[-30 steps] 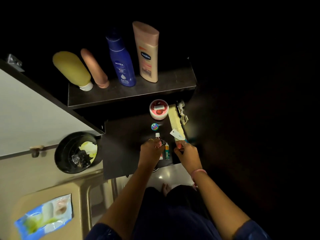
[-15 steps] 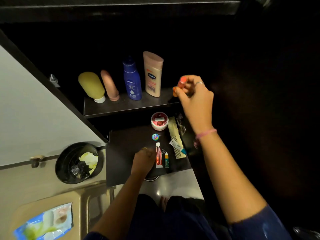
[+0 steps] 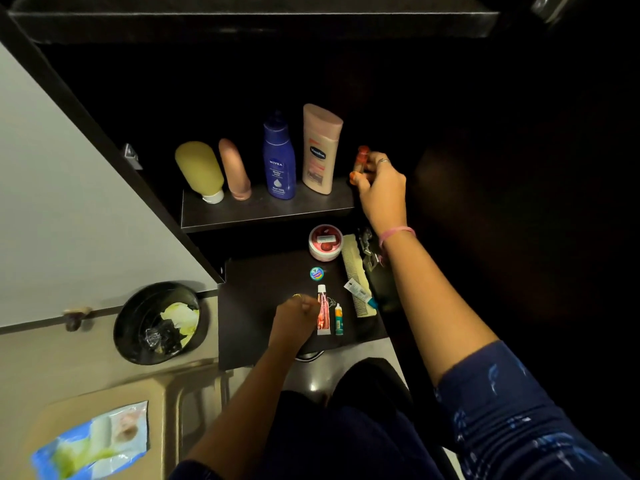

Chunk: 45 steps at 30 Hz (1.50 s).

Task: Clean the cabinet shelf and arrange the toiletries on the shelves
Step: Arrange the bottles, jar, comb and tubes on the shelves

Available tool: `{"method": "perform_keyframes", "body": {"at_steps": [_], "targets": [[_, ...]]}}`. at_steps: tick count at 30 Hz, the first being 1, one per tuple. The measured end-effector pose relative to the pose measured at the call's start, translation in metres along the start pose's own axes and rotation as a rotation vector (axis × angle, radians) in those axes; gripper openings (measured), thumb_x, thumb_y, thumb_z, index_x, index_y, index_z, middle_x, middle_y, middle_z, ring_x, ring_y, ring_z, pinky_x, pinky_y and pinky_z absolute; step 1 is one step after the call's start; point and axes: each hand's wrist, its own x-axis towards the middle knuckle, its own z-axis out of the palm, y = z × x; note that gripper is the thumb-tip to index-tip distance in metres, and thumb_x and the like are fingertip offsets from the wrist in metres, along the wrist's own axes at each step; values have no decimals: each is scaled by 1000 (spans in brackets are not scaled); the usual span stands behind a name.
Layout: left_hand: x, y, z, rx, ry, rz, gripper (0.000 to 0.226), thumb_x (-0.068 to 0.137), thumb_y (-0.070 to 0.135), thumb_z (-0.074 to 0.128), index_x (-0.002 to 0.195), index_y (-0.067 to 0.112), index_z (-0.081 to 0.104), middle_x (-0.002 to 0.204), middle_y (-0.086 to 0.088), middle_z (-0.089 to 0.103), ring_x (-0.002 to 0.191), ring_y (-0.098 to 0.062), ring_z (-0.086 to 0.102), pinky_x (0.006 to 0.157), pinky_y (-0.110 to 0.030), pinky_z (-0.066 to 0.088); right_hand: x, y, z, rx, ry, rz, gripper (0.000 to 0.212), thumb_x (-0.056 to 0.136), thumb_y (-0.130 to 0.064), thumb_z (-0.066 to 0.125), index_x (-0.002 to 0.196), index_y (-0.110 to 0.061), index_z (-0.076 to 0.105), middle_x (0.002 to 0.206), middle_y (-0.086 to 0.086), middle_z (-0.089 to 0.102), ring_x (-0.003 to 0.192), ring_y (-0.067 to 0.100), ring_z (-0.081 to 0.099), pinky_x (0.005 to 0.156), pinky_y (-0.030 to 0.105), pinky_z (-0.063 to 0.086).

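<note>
My right hand (image 3: 382,185) holds a small red-orange bottle (image 3: 361,157) upright at the right end of the upper shelf (image 3: 263,211), beside the peach Vaseline bottle (image 3: 320,148). A blue Nivea bottle (image 3: 278,159), a pink tube (image 3: 235,169) and a yellow tube (image 3: 200,171) stand along that shelf. My left hand (image 3: 294,318) rests with curled fingers on the lower shelf (image 3: 256,299), next to a red tube (image 3: 323,315) and a small green tube (image 3: 338,318); whether it holds anything is hidden. A round jar (image 3: 325,241), a small tin (image 3: 316,273), a comb (image 3: 355,268) and a white tube (image 3: 359,292) also lie there.
The white cabinet door (image 3: 69,209) stands open at the left. A black bin (image 3: 161,322) with scraps sits on the floor below it. A pack of wipes (image 3: 91,441) lies on a beige stool (image 3: 114,400) at the lower left. The cabinet's right side is dark.
My right hand rose from the lower shelf with the small red-orange bottle and now sets it at the upper shelf's right end. My left hand stayed by the red tube.
</note>
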Motion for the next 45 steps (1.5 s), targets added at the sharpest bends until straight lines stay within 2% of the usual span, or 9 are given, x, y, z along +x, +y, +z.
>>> {"method": "perform_keyframes", "body": {"at_steps": [7, 12, 15, 18, 22, 27, 33, 39, 45], "targets": [[7, -5, 2, 47, -8, -45, 28, 94, 21, 45, 87, 1, 64, 94, -17, 69, 90, -32, 64, 81, -35, 47, -20, 9, -4, 103, 80, 23, 45, 87, -3, 61, 130, -8, 50, 118, 9, 60, 100, 14, 62, 87, 13, 47], [17, -2, -1, 94, -23, -4, 25, 94, 17, 48, 86, -1, 65, 97, -18, 68, 90, -29, 64, 86, -36, 50, -85, 31, -3, 309, 294, 21, 25, 90, -8, 59, 114, -11, 61, 97, 4, 65, 81, 3, 61, 71, 9, 50], [33, 8, -2, 84, 18, 25, 27, 90, 15, 56, 107, -5, 62, 113, -21, 63, 107, -33, 60, 96, -37, 45, -108, 73, 17, 204, 167, 182, 21, 90, -9, 57, 110, -10, 64, 97, 8, 68, 84, 9, 64, 80, 22, 53], [60, 16, 3, 46, 69, 28, 59, 86, 19, 65, 135, -4, 41, 136, -20, 49, 127, -30, 46, 107, -35, 37, -107, 113, 38, -98, -118, 315, 30, 92, -5, 50, 120, -9, 59, 120, 12, 62, 107, 23, 61, 98, 32, 48], [112, 26, 13, 156, 154, 79, 69, 80, 35, 70, 132, -2, 42, 133, -19, 46, 126, -30, 42, 104, -32, 33, -103, 144, 61, -287, -340, 296, 37, 92, -4, 51, 129, -7, 52, 134, 12, 49, 121, 24, 51, 106, 31, 40], [161, 33, 33, 326, 116, 119, 70, 72, 53, 71, 118, 2, 56, 124, -18, 57, 118, -33, 51, 101, -40, 43, -96, 165, 88, -276, -332, 199, 41, 88, -6, 52, 129, -6, 52, 128, 13, 54, 121, 25, 49, 104, 26, 34], [162, 28, 40, 300, 173, 160, 55, 72, 44, 73, 104, 1, 61, 109, -15, 63, 107, -30, 57, 92, -34, 42, -99, 165, 92, -175, -266, 182, 41, 87, -5, 53, 128, -5, 55, 127, 12, 56, 120, 24, 50, 102, 22, 33], [100, 41, 3, 136, 172, 222, 64, 68, 34, 79, 118, 5, 54, 119, -10, 50, 121, -27, 41, 105, -35, 34, -103, 123, 60, 20, -256, 206, 64, 84, -20, 67, 140, -9, 38, 141, 9, 44, 128, 20, 45, 108, 25, 35], [20, 41, -52, -4, 111, 259, 100, 59, 36, 85, 143, 18, 33, 138, -3, 36, 129, -21, 40, 107, -38, 41, -136, 71, 24, 134, -369, 92, 92, 71, -27, 81, 146, -16, 28, 147, 1, 37, 130, 8, 41, 107, 26, 40]]}}
